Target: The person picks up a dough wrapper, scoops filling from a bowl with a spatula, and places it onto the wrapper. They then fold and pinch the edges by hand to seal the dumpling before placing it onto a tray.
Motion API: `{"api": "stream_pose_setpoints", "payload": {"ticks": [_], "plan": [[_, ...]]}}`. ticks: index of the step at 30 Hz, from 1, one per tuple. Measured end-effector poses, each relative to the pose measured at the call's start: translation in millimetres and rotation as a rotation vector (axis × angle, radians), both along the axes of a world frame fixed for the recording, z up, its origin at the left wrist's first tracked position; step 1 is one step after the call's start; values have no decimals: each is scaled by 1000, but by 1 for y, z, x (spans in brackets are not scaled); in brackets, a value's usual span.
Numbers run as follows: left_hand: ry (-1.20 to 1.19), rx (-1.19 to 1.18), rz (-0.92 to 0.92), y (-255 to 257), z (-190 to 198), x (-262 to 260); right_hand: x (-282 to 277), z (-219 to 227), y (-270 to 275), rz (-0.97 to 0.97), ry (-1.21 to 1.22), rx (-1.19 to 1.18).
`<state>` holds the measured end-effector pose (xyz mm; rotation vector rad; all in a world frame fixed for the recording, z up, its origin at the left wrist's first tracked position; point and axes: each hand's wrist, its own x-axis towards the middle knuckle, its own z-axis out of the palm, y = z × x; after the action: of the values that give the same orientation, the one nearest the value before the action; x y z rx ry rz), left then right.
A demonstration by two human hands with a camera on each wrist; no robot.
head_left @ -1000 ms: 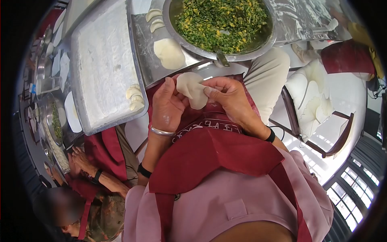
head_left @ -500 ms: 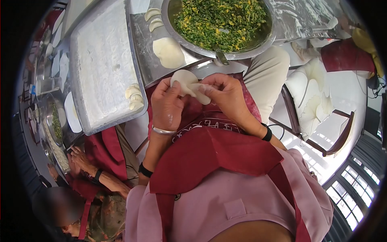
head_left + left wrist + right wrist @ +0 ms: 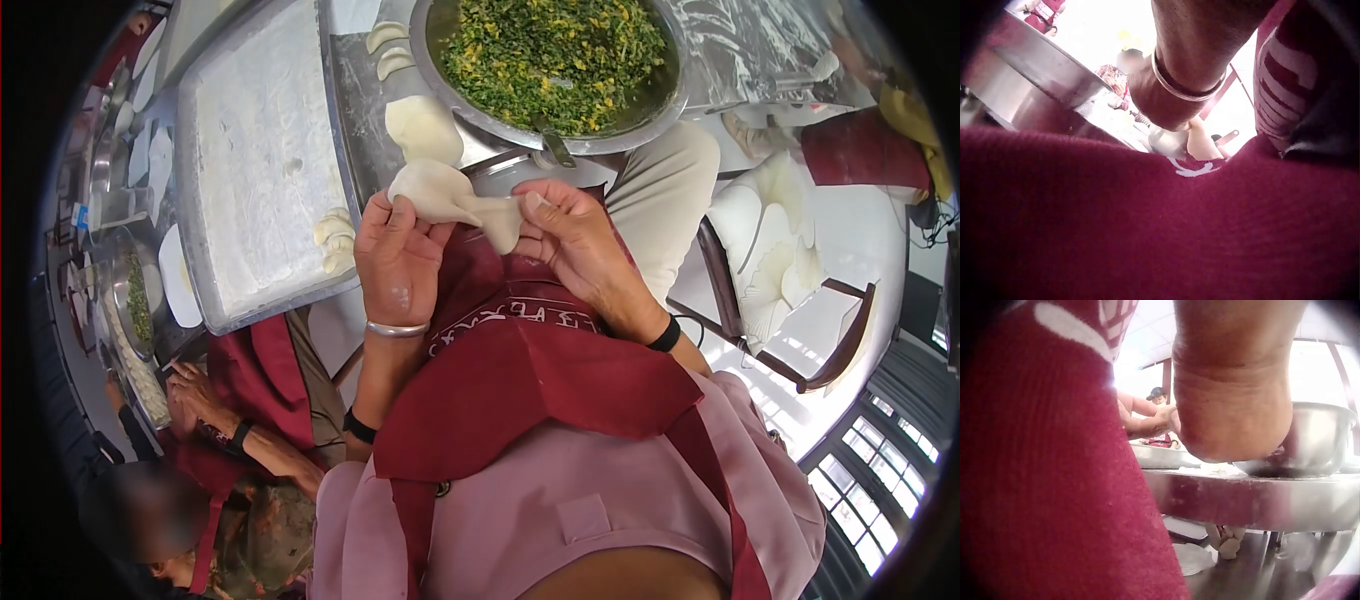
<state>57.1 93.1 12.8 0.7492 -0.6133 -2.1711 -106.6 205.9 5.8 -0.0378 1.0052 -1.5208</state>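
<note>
In the head view a pale dough wrapper [image 3: 436,190] is stretched between both hands above the red apron. My left hand [image 3: 400,255] pinches its wide rounded side between thumb and fingers. With thumb and forefinger, my right hand [image 3: 575,235] grips the narrower, twisted end. Just beyond the hands, another flat piece of dough [image 3: 425,130] lies on the metal table [image 3: 365,95]. A steel bowl [image 3: 672,115] of chopped green and yellow filling [image 3: 555,60] stands there too, with a utensil handle [image 3: 556,145] at its near rim. The left wrist view shows part of the wrapper [image 3: 1202,142] below the bangle.
A floured tray [image 3: 265,160] stands on the left, with several folded dumplings [image 3: 335,240] in its near corner. Two more dumplings [image 3: 390,50] lie beside the bowl. Another person's hands [image 3: 195,395] are at lower left. A chair with a leaf-patterned cushion [image 3: 770,250] stands on the right.
The hands have moved apart, the left one shifting left, and the wrapper between them has lengthened from a bunched shape to a drawn-out one. Both hands have kept hold of it.
</note>
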Motion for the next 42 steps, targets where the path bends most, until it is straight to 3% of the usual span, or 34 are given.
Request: {"api": "stream_pose_setpoints", "payload": {"ticks": [5,8,11,17,24,29,32,36,38,42], "plan": [[-115,-95,-16,11,8,-6,14,5,-6,174,290,17],[-157,-116,-41,13,4,-5,20,4,-9,180,409,12],[-189,-115,-39,12,0,-1,18,-3,-7,190,688,57],[-329,-87,-120,16,5,0,13,10,-4,113,837,146],[-274,82,-314,20,-2,1,10,10,-3,88,594,32],[-381,-51,-300,19,0,1,9,2,-1,160,492,-25],[-488,-220,-372,19,10,0,8,2,-2,255,596,18],[-551,-358,-411,19,14,2,1,-5,1,249,358,35],[-495,-272,-373,19,17,3,-1,-6,2,150,116,21],[-443,-215,-318,13,13,13,-8,-20,5,28,-121,-16]]}}
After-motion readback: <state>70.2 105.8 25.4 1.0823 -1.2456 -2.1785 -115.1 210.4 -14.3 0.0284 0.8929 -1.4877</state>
